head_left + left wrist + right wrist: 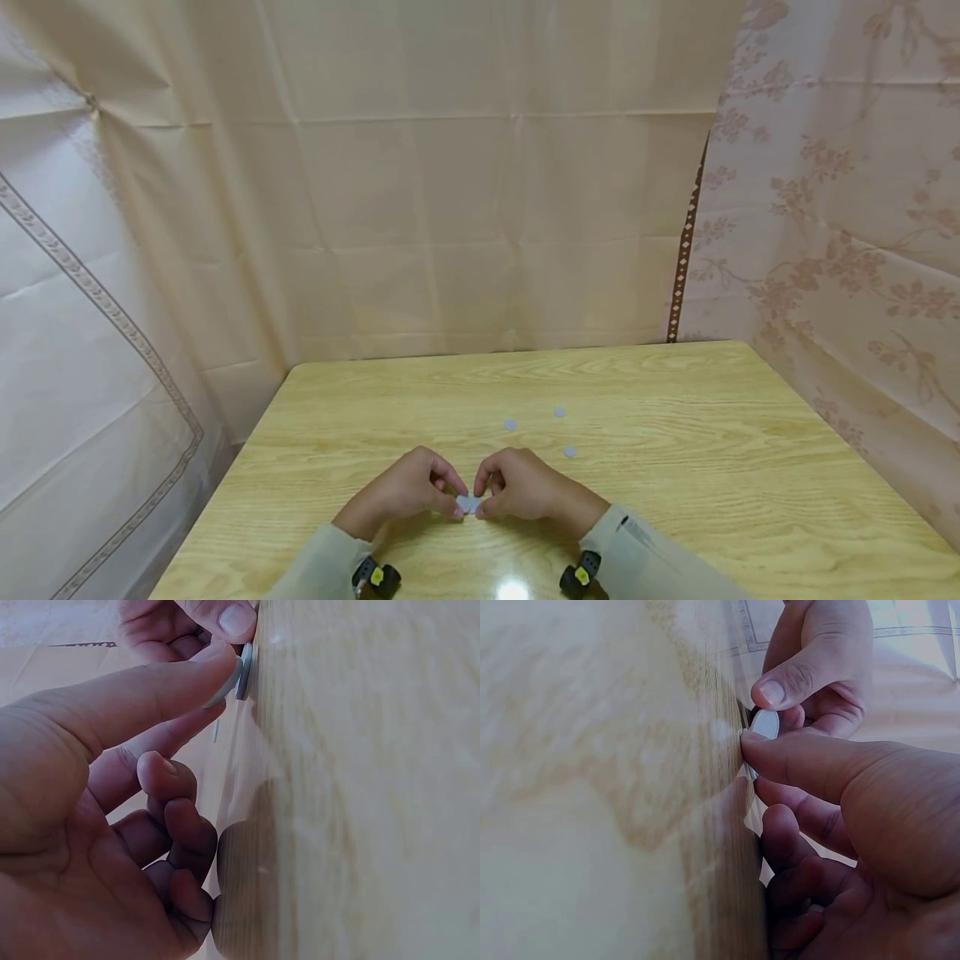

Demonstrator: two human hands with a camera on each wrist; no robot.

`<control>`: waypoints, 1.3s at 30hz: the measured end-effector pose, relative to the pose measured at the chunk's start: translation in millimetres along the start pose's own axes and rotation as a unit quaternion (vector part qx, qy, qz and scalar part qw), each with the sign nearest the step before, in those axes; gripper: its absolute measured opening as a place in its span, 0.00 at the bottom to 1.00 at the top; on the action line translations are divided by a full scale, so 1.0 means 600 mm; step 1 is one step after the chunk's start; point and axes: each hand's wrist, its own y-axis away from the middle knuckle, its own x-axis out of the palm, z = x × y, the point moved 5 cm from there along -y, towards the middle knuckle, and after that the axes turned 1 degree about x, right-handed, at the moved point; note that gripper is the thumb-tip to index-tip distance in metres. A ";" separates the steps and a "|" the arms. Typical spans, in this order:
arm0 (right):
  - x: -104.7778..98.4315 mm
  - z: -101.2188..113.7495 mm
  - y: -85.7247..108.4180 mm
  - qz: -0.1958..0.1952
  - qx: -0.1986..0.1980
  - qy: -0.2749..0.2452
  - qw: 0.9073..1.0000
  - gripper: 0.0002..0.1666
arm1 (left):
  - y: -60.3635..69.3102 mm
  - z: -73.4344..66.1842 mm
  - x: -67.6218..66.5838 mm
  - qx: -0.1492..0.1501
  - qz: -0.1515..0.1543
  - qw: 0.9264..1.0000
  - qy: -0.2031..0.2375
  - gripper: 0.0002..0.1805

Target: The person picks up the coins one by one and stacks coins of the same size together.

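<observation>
Left hand (416,487): grip nearly closed, pinching a tilted disc (226,688). Right hand (525,485): grip narrow, apparently pinching a flat disc (244,673) just beside it; contact partly hidden. Looks partway: two in hand, three loose discs (570,452) untouched, apart on the worktop (690,500) beyond.

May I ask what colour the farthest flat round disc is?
The disc is pale bluish grey, clearest in head view.

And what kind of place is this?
Probably a curtained-off corner indoors, though I can't tell what building. You can see a wood-patterned table, a beige sheet hanging behind it, and a flowery sheet on the right.
</observation>
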 end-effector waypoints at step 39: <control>0.000 0.000 -0.001 -0.008 -0.001 0.009 1.000 0.10 | 0.003 -0.012 0.007 -0.008 -0.016 0.999 -0.041 0.09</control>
